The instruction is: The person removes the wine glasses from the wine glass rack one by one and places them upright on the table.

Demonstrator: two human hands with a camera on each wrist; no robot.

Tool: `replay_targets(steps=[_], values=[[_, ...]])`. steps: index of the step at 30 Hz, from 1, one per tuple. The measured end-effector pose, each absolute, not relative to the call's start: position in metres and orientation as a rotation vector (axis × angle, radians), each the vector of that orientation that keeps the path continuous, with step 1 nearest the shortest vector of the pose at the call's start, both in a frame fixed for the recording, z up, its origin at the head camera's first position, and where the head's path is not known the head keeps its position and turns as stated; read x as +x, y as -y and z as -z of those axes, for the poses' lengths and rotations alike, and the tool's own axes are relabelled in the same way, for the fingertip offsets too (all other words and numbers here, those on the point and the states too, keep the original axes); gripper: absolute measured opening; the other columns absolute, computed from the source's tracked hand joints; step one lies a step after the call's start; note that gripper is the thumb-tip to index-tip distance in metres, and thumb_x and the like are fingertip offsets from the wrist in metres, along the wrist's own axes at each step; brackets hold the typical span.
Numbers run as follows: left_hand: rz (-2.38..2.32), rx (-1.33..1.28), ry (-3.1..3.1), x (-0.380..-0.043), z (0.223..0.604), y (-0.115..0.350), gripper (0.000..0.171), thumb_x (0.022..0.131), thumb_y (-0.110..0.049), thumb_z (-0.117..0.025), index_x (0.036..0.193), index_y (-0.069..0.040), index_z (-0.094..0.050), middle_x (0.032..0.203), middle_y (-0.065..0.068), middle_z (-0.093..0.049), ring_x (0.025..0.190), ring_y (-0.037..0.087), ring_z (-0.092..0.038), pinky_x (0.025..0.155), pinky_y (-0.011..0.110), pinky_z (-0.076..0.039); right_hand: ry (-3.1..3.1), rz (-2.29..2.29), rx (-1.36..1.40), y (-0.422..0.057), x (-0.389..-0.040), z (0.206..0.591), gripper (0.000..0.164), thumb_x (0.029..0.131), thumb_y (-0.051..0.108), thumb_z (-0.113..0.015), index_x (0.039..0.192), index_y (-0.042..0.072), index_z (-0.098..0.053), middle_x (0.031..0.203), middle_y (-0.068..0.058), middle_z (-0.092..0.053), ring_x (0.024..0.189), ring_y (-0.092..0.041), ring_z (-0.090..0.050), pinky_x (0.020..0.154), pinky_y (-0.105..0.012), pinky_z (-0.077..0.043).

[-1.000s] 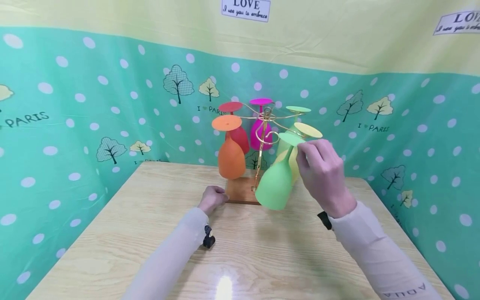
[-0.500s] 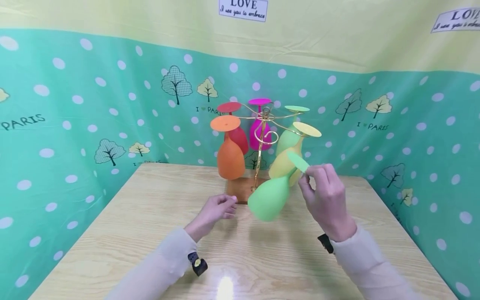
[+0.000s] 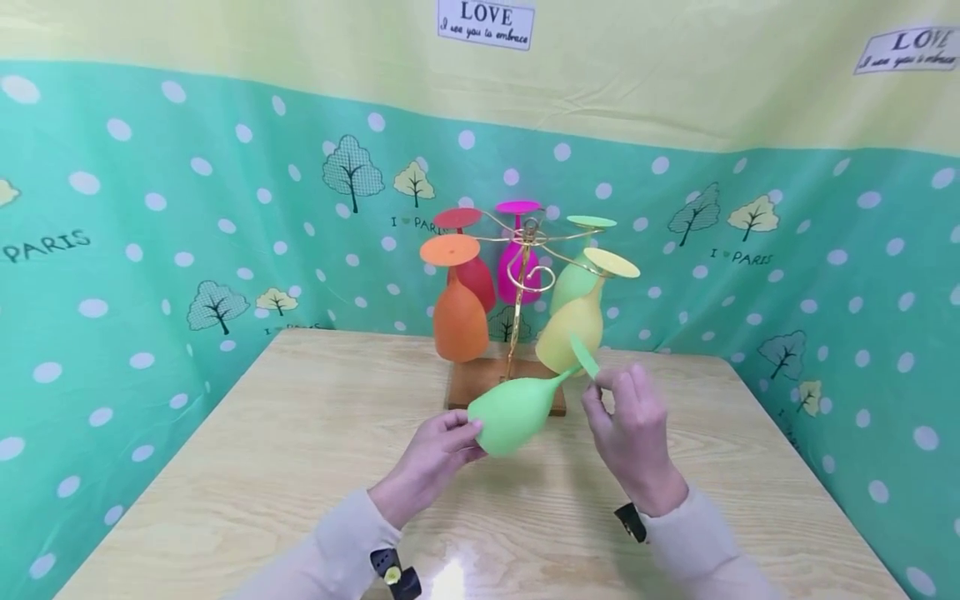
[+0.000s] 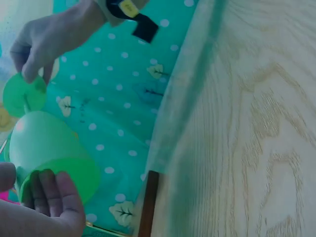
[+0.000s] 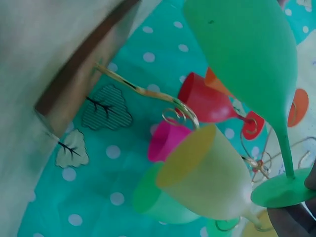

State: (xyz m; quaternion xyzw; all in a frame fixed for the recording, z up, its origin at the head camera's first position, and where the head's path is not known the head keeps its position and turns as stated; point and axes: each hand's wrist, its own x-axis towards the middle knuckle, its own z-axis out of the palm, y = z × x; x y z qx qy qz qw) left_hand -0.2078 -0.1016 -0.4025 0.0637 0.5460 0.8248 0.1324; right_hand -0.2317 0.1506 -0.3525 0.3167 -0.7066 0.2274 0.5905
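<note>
A light green goblet (image 3: pixel 513 414) lies tilted in the air before the rack, bowl to the left and foot to the right. My left hand (image 3: pixel 431 458) holds the bowl near its rim; in the left wrist view the fingers (image 4: pixel 52 190) overlap the rim, with the thumb opposite. My right hand (image 3: pixel 633 433) pinches the edge of the goblet's foot (image 5: pixel 281 191). Behind, a gold wire rack (image 3: pixel 516 325) on a wooden base (image 3: pixel 468 379) carries upside-down goblets: orange (image 3: pixel 460 321), red (image 3: pixel 478 283), magenta (image 3: pixel 517 279), green (image 3: pixel 573 287) and yellow (image 3: pixel 573 329).
The pale wood table (image 3: pixel 300 442) spreads out around the rack's base. A teal, dotted curtain (image 3: pixel 255 200) with tree prints stands behind the table and along both sides. One curled wire arm (image 3: pixel 536 283) of the rack points forward with no goblet on it.
The green goblet has come down and away from the rack, tipping toward horizontal in my right hand. My left hand has left the wooden base and taken hold of the bowl.
</note>
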Motion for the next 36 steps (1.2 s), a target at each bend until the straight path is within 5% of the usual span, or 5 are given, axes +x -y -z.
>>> replay_targets(steps=[10, 18, 25, 36], values=[[-2.496, 0.143, -1.540, -0.208, 0.398, 0.123, 0.027, 0.091, -0.004, -0.061, 0.113, 0.010, -0.051, 0.115, 0.014, -0.057, 0.104, 0.022, -0.059, 0.094, 0.035, -0.047, 1.779, -0.633, 0.797, -0.147, -0.226, 0.380, 0.006, 0.078, 0.000, -0.055, 0.082, -0.003, -0.058, 0.076, -0.008, -0.055, 0.066, -0.017, -0.051, 0.056, -0.020, -0.045], [-2.414, 0.100, -1.808, -0.203, 0.388, 0.148, 0.023, 0.091, -0.004, -0.061, 0.108, 0.009, -0.054, 0.097, 0.009, -0.065, 0.092, 0.017, -0.062, 0.086, 0.031, -0.050, 1.722, -0.673, 0.914, -0.149, -0.233, 0.389, 0.026, 0.093, 0.022, -0.056, 0.082, -0.001, -0.060, 0.077, -0.007, -0.057, 0.068, -0.020, -0.057, 0.062, -0.027, -0.051], [-2.175, 0.127, -2.235, -0.200, 0.373, 0.175, 0.026, 0.091, -0.007, -0.062, 0.110, 0.010, -0.057, 0.093, 0.009, -0.065, 0.084, 0.016, -0.061, 0.077, 0.028, -0.050, 1.972, -0.838, 0.754, -0.160, -0.250, 0.403, 0.003, 0.083, 0.009, -0.064, 0.082, 0.008, -0.062, 0.080, 0.000, -0.058, 0.072, -0.018, -0.059, 0.065, -0.028, -0.052], [-1.767, 0.298, -2.751, -0.204, 0.350, 0.214, 0.018, 0.091, -0.010, -0.063, 0.103, 0.003, -0.061, 0.093, 0.012, -0.066, 0.084, 0.020, -0.061, 0.075, 0.029, -0.053, 2.415, -1.105, 0.340, -0.162, -0.281, 0.419, 0.008, 0.085, 0.014, -0.066, 0.088, 0.006, -0.064, 0.089, -0.005, -0.061, 0.078, -0.018, -0.060, 0.069, -0.035, -0.052]])
